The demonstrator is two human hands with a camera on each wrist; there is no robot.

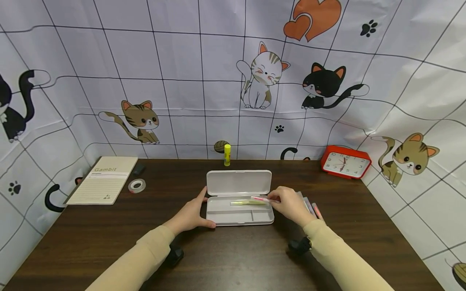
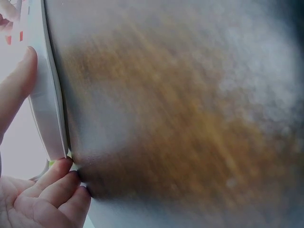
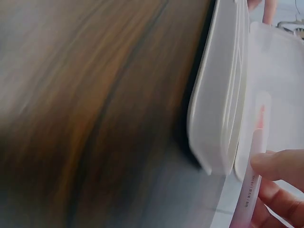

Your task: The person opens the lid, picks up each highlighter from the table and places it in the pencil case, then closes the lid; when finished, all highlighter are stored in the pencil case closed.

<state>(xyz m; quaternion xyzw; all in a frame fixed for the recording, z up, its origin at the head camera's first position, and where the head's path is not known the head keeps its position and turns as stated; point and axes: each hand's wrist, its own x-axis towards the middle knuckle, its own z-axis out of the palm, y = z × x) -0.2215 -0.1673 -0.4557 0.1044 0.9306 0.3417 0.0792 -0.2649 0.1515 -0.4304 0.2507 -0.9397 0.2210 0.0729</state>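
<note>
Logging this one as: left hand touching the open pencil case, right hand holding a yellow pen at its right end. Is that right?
Not quite: the pen in the right hand is pink, not yellow, as the right wrist view shows. The left hand is indeed touching the open pencil case.

White plastic pencil case (image 1: 225, 218) open on the worktop (image 1: 225, 262), lid tipped back away from me, left end between my left hand's (image 1: 190, 214) thumb and fingers. Yellow pen (image 1: 240, 203) lies lengthwise in its back compartment. Pink-tipped pen (image 3: 257, 142), pale barrel, small print, pinched slantwise in my right hand (image 1: 291, 204) above the case's right end.
</note>
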